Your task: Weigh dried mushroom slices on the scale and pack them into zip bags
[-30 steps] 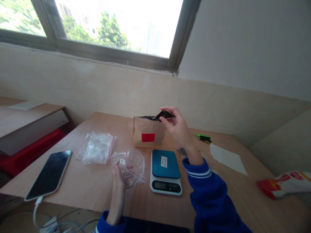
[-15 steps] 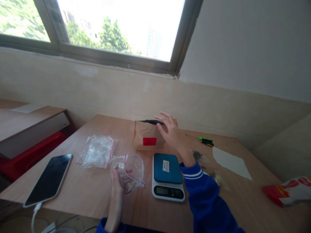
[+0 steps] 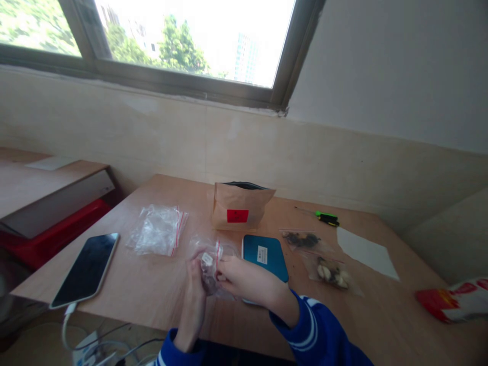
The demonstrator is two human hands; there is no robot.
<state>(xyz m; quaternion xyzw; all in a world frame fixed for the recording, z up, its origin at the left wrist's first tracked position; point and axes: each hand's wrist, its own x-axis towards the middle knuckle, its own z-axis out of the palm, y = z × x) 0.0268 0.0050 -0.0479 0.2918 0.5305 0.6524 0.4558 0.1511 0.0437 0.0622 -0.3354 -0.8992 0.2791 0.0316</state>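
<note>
My left hand (image 3: 196,287) grips a clear zip-lock bag (image 3: 229,247) with a small white label and a red seal line. My right hand (image 3: 244,277) is at the mouth of the same bag, fingers curled together by the red line; whether something small is between them is hidden. Under my right wrist lies a kitchen scale (image 3: 280,254) with a blue top, its display covered. Just beyond stands a brown paper pouch (image 3: 253,218) with a red label, its dark mouth gaping.
On the left are a pile of clear zip-lock bags (image 3: 156,234) and a phone (image 3: 86,269) on a cable. To the right lie two filled bags, one with dark bits (image 3: 301,239), one with pale pieces (image 3: 331,273), a screwdriver (image 3: 326,217), paper (image 3: 366,254) and a red-white packet (image 3: 453,300).
My right hand has come down and left from beside the paper pouch to the zip-lock bag in my left hand. Two filled bags on the right are now uncovered.
</note>
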